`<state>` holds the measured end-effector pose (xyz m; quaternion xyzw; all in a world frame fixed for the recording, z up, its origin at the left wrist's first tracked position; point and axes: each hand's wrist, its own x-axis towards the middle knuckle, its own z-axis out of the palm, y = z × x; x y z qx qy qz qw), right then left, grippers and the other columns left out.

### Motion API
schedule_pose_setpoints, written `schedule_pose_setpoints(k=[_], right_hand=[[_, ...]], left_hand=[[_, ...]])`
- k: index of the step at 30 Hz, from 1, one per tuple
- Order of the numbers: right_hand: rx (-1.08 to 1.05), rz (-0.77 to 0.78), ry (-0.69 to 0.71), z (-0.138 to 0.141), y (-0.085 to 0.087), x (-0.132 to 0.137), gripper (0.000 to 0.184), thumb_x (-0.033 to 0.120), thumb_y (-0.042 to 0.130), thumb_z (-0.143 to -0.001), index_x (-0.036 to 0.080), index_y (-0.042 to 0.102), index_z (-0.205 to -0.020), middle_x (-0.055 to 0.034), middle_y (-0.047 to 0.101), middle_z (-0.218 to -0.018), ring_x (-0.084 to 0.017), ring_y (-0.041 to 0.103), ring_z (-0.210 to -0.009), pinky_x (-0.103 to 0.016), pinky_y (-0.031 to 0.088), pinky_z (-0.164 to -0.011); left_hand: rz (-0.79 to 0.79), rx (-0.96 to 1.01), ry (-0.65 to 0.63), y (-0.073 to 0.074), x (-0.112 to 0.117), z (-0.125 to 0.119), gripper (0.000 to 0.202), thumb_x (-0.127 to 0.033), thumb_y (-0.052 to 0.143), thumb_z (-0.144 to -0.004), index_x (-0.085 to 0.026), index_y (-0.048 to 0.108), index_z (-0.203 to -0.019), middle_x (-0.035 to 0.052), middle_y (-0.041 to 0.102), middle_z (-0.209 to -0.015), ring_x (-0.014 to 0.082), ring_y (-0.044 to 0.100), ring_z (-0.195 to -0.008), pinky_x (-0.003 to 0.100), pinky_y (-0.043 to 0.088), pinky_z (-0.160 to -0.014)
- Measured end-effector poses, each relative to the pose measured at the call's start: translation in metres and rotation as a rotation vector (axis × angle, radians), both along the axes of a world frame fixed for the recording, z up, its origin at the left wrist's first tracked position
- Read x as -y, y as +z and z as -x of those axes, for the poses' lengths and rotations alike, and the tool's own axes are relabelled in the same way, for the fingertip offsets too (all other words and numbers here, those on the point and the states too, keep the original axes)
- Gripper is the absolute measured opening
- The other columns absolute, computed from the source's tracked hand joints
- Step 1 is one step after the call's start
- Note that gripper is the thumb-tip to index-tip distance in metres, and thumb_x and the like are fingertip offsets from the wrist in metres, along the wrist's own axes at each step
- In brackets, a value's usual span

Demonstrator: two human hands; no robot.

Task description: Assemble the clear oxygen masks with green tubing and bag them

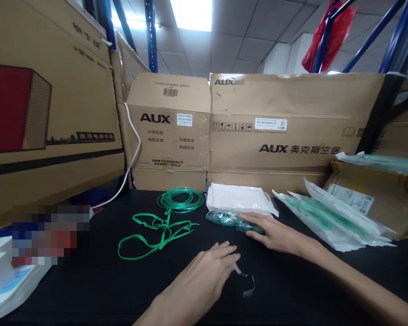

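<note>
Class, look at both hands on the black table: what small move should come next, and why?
Probably the right hand closes on the green mask: its fingers already rest on it, flat. The left hand lies flat beside a small clip.

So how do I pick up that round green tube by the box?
The tube coil lies flat on the black table, apart from the loose green strap. Come straight down from above and pinch the near edge of the ring, taking all the loops together. That would probably stop it uncoiling.
</note>
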<state>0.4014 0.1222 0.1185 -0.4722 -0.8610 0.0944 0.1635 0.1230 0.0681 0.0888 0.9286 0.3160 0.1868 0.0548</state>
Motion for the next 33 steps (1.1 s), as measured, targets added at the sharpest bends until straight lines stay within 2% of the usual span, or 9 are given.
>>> schedule_pose_setpoints(k=[4, 8, 13, 16, 21, 24, 28, 30, 33], right_hand=[[-0.026, -0.005, 0.050, 0.024, -0.002, -0.007, 0.056, 0.040, 0.055, -0.102, 0.032, 0.044, -0.156, -0.0060, 0.049, -0.160, -0.029, 0.045, -0.147, -0.051, 0.035, -0.122], [-0.079, -0.063, 0.073, 0.044, -0.005, -0.016, 0.058, 0.040, 0.059, -0.101, 0.034, 0.042, -0.156, -0.0064, 0.048, -0.159, -0.028, 0.047, -0.145, -0.048, 0.037, -0.122], [-0.116, -0.159, 0.021, 0.055, -0.009, -0.014, 0.061, 0.037, 0.064, -0.098, 0.030, 0.042, -0.155, -0.0131, 0.041, -0.159, -0.032, 0.050, -0.142, -0.050, 0.043, -0.117], [-0.113, -0.204, -0.017, 0.047, -0.011, -0.003, 0.054, 0.035, 0.059, -0.101, 0.035, 0.044, -0.153, -0.0121, 0.038, -0.162, -0.035, 0.049, -0.143, -0.055, 0.046, -0.114], [-0.096, -0.254, -0.061, 0.018, -0.007, 0.026, 0.043, 0.033, 0.055, -0.102, 0.030, 0.056, -0.145, -0.0114, 0.049, -0.155, -0.031, 0.054, -0.139, -0.051, 0.046, -0.115], [-0.093, -0.273, -0.132, -0.005, 0.001, 0.050, 0.036, 0.039, 0.055, -0.103, 0.029, 0.065, -0.136, -0.0082, 0.060, -0.146, -0.028, 0.064, -0.128, -0.045, 0.051, -0.112], [-0.109, -0.331, -0.337, -0.056, 0.005, 0.088, 0.035, 0.049, 0.052, -0.102, 0.027, 0.079, -0.108, -0.0055, 0.079, -0.114, -0.028, 0.075, -0.106, -0.039, 0.060, -0.096], [-0.125, -0.388, -0.501, -0.089, 0.002, 0.105, 0.042, 0.055, 0.051, -0.099, 0.026, 0.080, -0.095, -0.0071, 0.083, -0.102, -0.032, 0.078, -0.095, -0.042, 0.063, -0.086], [-0.122, -0.447, -0.702, -0.134, -0.009, 0.119, 0.054, 0.066, 0.047, -0.092, 0.026, 0.080, -0.076, -0.0101, 0.083, -0.082, -0.039, 0.080, -0.078, -0.046, 0.065, -0.067]], left_hand=[[-0.007, -0.022, 0.118, -0.003, -0.005, 0.016, 0.044, -0.019, 0.050, -0.106, -0.027, 0.053, -0.150, 0.0032, 0.055, -0.154, 0.0287, 0.050, -0.143, 0.051, 0.046, -0.117], [0.093, 0.001, 0.192, 0.017, 0.002, 0.013, 0.048, -0.035, 0.041, -0.110, -0.025, 0.041, -0.158, 0.0074, 0.047, -0.160, 0.0301, 0.046, -0.146, 0.055, 0.046, -0.115], [0.137, -0.034, -0.012, 0.032, 0.018, -0.015, 0.073, -0.056, 0.061, -0.098, -0.024, 0.037, -0.159, 0.0128, 0.038, -0.164, 0.0377, 0.031, -0.153, 0.074, 0.025, -0.116], [0.126, -0.045, -0.111, 0.027, 0.021, -0.030, 0.065, -0.057, 0.062, -0.097, -0.028, 0.048, -0.153, 0.0136, 0.043, -0.162, 0.0385, 0.033, -0.152, 0.077, 0.024, -0.115], [0.160, -0.090, -0.067, 0.020, 0.017, -0.024, 0.040, -0.025, 0.053, -0.104, -0.024, 0.060, -0.144, 0.0101, 0.054, -0.154, 0.0329, 0.043, -0.147, 0.061, 0.037, -0.119], [0.080, -0.031, -0.057, 0.010, 0.011, -0.003, 0.042, -0.024, 0.049, -0.105, -0.029, 0.058, -0.146, 0.0039, 0.058, -0.151, 0.0289, 0.052, -0.142, 0.052, 0.041, -0.119], [-0.067, 0.075, -0.032, -0.003, -0.003, 0.016, 0.051, -0.031, 0.051, -0.105, -0.040, 0.045, -0.154, -0.0003, 0.049, -0.159, 0.0319, 0.052, -0.142, 0.048, 0.054, -0.108], [-0.132, 0.091, 0.043, 0.004, -0.011, 0.012, 0.047, -0.032, 0.048, -0.106, -0.037, 0.046, -0.153, 0.0019, 0.052, -0.158, 0.0317, 0.056, -0.138, 0.047, 0.056, -0.105], [-0.249, 0.007, 0.078, 0.029, -0.030, -0.002, 0.039, -0.027, 0.050, -0.106, -0.024, 0.058, -0.144, 0.0093, 0.059, -0.149, 0.0314, 0.060, -0.132, 0.048, 0.052, -0.108]])
